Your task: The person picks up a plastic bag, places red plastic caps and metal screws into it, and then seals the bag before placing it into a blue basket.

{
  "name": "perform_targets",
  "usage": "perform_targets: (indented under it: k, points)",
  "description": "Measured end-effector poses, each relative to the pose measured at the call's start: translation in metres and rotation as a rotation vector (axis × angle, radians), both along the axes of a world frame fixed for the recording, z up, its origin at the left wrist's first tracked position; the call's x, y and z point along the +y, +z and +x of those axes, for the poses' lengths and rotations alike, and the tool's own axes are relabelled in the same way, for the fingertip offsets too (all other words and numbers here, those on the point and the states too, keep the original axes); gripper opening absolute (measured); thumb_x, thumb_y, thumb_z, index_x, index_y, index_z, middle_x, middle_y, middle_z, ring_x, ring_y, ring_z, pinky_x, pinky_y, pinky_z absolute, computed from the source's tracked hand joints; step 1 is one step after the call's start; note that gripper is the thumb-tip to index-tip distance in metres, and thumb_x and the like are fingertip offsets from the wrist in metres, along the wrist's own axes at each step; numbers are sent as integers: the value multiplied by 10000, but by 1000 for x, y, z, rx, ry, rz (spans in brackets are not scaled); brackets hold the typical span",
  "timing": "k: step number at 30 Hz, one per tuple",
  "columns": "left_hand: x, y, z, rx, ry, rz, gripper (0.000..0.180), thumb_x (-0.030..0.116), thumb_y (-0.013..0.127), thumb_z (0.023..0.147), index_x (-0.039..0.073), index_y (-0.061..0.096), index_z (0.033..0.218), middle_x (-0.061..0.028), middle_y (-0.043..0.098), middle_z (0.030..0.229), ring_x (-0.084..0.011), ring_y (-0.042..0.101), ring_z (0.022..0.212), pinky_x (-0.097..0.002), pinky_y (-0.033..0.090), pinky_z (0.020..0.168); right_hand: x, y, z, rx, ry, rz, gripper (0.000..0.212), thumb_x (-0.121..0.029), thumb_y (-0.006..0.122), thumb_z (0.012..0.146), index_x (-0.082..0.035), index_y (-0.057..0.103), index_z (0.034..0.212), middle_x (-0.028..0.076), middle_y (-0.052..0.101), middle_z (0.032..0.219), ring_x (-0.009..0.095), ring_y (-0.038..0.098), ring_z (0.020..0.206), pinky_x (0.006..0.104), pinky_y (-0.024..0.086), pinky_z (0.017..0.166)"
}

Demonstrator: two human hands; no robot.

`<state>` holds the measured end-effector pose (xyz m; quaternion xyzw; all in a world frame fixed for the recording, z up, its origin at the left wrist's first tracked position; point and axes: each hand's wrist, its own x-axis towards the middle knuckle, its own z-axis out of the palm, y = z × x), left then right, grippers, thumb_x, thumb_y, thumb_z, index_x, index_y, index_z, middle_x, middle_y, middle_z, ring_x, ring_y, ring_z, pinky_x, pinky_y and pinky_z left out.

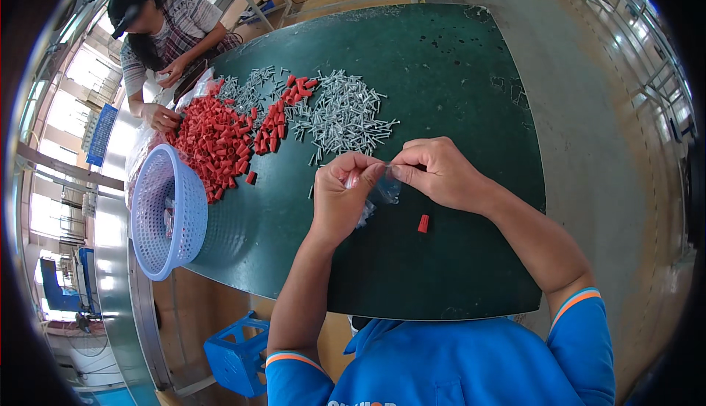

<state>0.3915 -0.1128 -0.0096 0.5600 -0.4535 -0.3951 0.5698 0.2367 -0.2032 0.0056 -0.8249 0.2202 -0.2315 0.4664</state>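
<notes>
My left hand (344,191) and my right hand (441,173) meet over the near part of the green table, thumbs and fingertips closed on the top edge of a small clear plastic bag (390,189). The bag hangs between them; what it contains, if anything, I cannot make out. More crumpled clear plastic (365,215) shows beside my left wrist. One red tapered plastic cap (423,223) lies alone on the table below my right hand. Beyond my hands spreads a heap of silver screws (346,112), with a large pile of red caps (213,141) to its left.
A pale blue perforated basket (193,215) stands tilted at the table's left edge, with something small inside. Across the far left corner, a co-worker (173,45) in a dark cap reaches into the red pile. A blue stool (239,351) sits on the floor below the green table (471,273).
</notes>
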Motion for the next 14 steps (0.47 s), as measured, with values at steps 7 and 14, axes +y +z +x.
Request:
perform_targets:
  k: [7,14]
  points:
    - [4,9,-4,-299,124,-188,128,20,660,775,23,559,696,33,484,603,-33,380,554,-191,316,489,1,6,1,-102,-136,225,173,-153,653,786,17,627,767,27,561,616,63,469,551,236,382,509]
    - [3,5,-3,-497,85,-377,171,0,680,748,39,528,681,12,481,590,-102,385,498,-215,343,477,1,-7,3,-175,26,523,265,-286,652,815,-32,642,890,-2,586,721,26,479,665,174,383,597]
